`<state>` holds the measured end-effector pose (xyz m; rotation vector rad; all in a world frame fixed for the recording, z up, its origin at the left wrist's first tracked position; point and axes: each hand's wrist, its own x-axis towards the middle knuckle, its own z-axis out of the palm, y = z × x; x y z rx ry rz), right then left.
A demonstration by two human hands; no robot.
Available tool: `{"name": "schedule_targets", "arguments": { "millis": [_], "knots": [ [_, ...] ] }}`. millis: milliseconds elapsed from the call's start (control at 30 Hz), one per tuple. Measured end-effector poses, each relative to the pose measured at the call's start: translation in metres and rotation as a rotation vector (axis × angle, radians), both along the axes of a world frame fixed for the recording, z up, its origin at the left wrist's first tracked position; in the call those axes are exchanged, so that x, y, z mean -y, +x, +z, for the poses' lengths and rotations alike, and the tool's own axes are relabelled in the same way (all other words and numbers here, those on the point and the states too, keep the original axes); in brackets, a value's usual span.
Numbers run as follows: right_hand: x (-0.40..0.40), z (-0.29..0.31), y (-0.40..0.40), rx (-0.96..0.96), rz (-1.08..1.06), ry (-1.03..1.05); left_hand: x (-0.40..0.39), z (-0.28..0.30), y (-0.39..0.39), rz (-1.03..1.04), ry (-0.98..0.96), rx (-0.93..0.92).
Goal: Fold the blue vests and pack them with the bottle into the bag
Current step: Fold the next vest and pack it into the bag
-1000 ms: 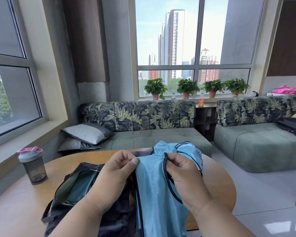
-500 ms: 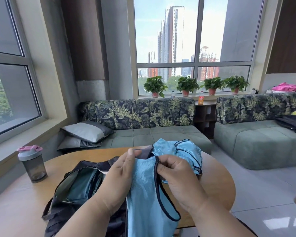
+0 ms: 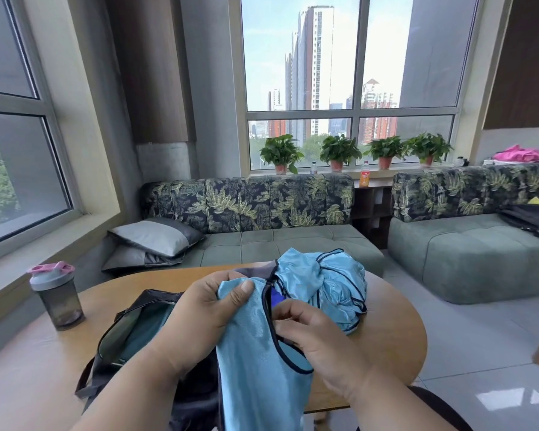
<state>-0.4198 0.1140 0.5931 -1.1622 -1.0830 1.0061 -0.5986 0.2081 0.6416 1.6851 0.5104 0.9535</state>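
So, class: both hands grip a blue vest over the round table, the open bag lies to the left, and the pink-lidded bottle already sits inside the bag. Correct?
Not quite. The head view shows the bottle standing on the table, left of the bag, not inside. The left hand and right hand do grip the blue vest.

left hand (image 3: 199, 315) bare, no rings | right hand (image 3: 318, 340) bare | forearms unsleeved, no watch

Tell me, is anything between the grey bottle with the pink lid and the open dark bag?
Nothing visible: only bare wooden table lies between the grey bottle with the pink lid and the open dark bag.
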Motion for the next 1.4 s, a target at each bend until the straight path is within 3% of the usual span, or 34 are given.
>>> {"name": "schedule_targets", "arguments": {
  "millis": [367,467,667,833,1033,1167,1400],
  "knots": [
    [-0.007,-0.006,-0.012,0.355,-0.018,0.189,-0.007,-0.002,0.001,0.026,-0.028,0.049],
    [-0.009,-0.005,-0.018,0.48,-0.01,0.166,-0.003,-0.003,0.008,0.025,0.019,0.032],
    [-0.013,-0.012,-0.014,0.396,-0.071,0.083,-0.003,-0.003,0.01,0.01,0.022,0.05],
    [-0.018,-0.022,-0.01,0.552,-0.045,0.02,-0.002,-0.001,0.012,-0.008,-0.04,0.114],
    [-0.024,-0.036,0.0,0.732,0.058,-0.143,-0.006,-0.002,0.011,0.02,-0.076,0.131],
    [-0.024,-0.051,0.003,0.704,0.097,-0.314,-0.006,-0.002,0.009,0.053,-0.034,0.09],
    [-0.018,-0.057,0.015,0.808,0.0,-0.196,-0.015,-0.006,-0.003,0.183,-0.039,0.121]
  ]
}}
